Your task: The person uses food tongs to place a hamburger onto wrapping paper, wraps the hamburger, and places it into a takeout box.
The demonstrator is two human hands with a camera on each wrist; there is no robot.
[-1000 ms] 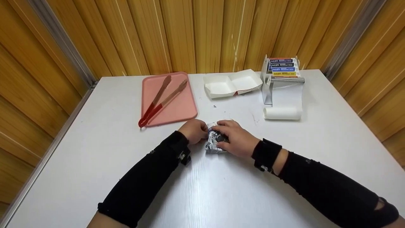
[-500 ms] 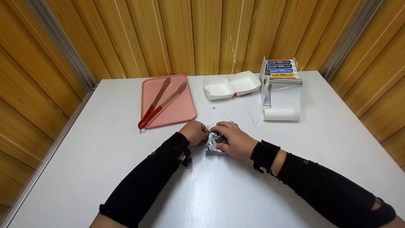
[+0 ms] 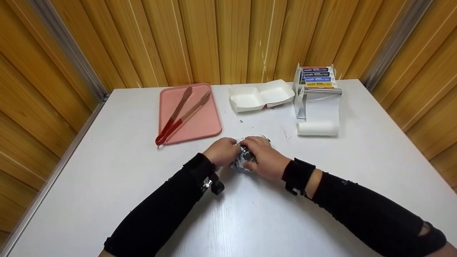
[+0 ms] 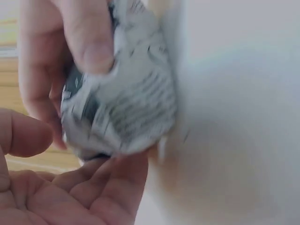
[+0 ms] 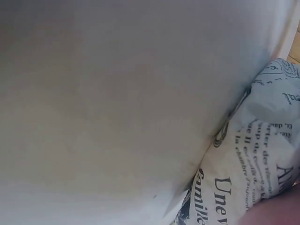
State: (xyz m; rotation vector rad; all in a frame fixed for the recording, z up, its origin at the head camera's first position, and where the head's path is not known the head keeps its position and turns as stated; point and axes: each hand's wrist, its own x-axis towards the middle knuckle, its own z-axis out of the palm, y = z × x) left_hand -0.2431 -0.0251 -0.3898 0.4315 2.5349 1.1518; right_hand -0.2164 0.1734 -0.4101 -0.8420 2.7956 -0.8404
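Observation:
A bundle wrapped in newsprint-patterned paper (image 3: 238, 165) lies on the white table between both hands. My right hand (image 3: 267, 157) grips it from above, thumb on the near side and fingers over the far side. At its left end, my left hand (image 3: 222, 152) touches the paper. The left wrist view shows the left fingers (image 4: 117, 187) fairly straight, their tips hidden beneath the creased end of the bundle (image 4: 140, 103), while the thumb (image 4: 28, 136) stands apart from it. Printed text covers the wrapping (image 5: 262, 145) in the right wrist view, where a blurred bit of the right hand (image 5: 276, 208) shows.
Red-handled tongs (image 3: 175, 125) lie on a pink tray (image 3: 203, 126) at the back left. Behind the bundle is an unfolded white carton (image 3: 246, 98). A metal rack of small boxes (image 3: 317, 76) with a paper roll (image 3: 317, 129) stands at the back right.
My left hand has shifted slightly right, over the bundle's left end, and its wrist has turned. That end looks more crumpled and rounded. The right hand keeps its grip.

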